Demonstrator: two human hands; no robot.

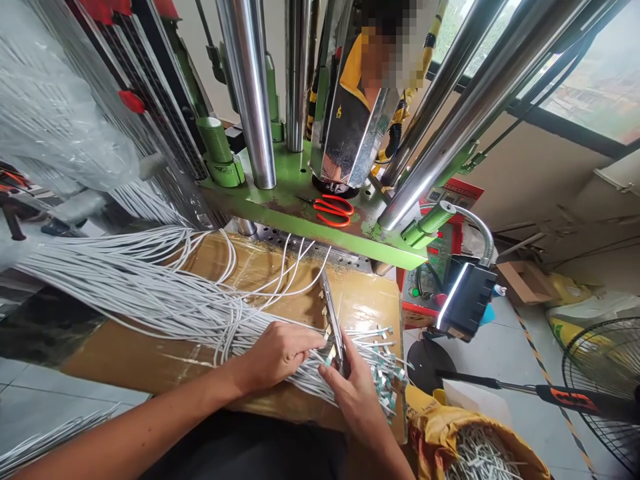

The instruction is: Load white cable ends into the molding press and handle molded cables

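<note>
A long narrow metal bar with small toothed or slotted parts along its left side stands tilted over the cardboard, and my right hand is closed around its near end. My left hand reaches in from the left, fingers drawn together at the bar's near end; what they pinch is hidden. Beneath both hands runs a thick bundle of white cables. Its ends, with small green and white connectors, lie to the right of my right hand. A few cables loop up toward the press.
Red-handled snips lie on the green press plate, among tall steel columns. Cardboard covers the work surface. On the right are a lamp, a red control box, a fan and a yellow sack of white scraps.
</note>
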